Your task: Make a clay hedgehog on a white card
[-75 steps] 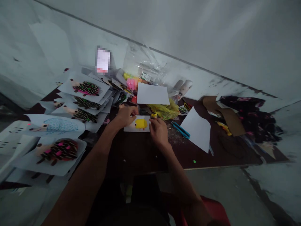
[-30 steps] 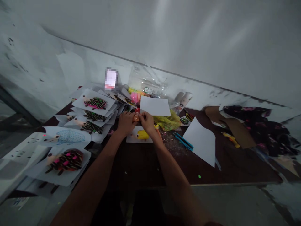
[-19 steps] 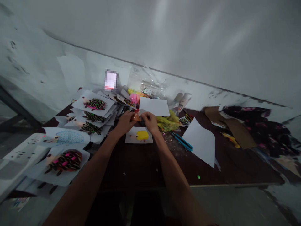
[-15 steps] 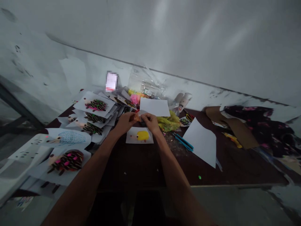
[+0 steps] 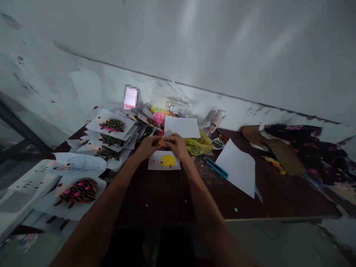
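Both my hands meet above the middle of the table, pinching a small, clear packet with something orange in it [image 5: 161,142]. My left hand [image 5: 150,145] grips its left side, and my right hand [image 5: 177,144] has the other side between thumb and fingers. Just below them lies a white card [image 5: 151,166] bearing a yellow hedgehog figure [image 5: 167,160] with a pale snout. Behind my hands a blank white sheet [image 5: 182,127] rests near a yellow plastic bag [image 5: 200,144]. What exactly fills the packet is too small to make out.
Stacked cards with dark hedgehog figures [image 5: 111,125] fill the table's left side, near a blue hedgehog drawing [image 5: 83,163]. Blue-handled scissors [image 5: 217,168] and a white sheet [image 5: 239,168] lie to the right. Dark patterned cloth [image 5: 294,148] is bunched at the far right.
My hands stay over the card. My right-hand fingers have shifted left, closer to the left hand, and cover more of the packet. The view has moved slightly.
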### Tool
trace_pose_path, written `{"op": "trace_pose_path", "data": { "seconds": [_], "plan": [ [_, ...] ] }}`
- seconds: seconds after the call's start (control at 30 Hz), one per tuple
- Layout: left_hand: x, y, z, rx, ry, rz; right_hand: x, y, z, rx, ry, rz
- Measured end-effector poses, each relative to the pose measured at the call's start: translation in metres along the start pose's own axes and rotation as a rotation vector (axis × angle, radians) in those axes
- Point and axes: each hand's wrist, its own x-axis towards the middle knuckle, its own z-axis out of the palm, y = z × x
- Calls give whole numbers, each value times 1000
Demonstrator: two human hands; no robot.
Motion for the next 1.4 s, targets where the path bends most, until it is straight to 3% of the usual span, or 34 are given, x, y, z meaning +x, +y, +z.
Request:
{"op": "trace_pose_path", "data": {
  "seconds": [0.2,0.43,0.67,0.77,0.93,1.0,1.23,1.33,1.4],
  "plan": [
    [2,-2,-2,-100,-24,32,0,0,-2,-18,1,-110],
    [3,-6,-4,30,-38,48,-1,-6,-4,-176,-37,-169],
    [5,-3,1,137,-1,4,-7,-14,1,-341,46,-144],
    [5,-1,1,162,-1,-7,-7,-13,3,-222,85,-100],
    [5,7,-2,255,84,-40,1,-6,2,367,140,67],
    [7,11,-2,348,98,-82,3,-4,1,497,195,104],
    [17,17,12,594,139,-91,5,0,0,527,230,130],
    [17,20,15,509,230,-40,5,4,-1,493,234,151],
    [16,24,14,300,261,-37,5,7,-1,464,223,167]
  ]
}}
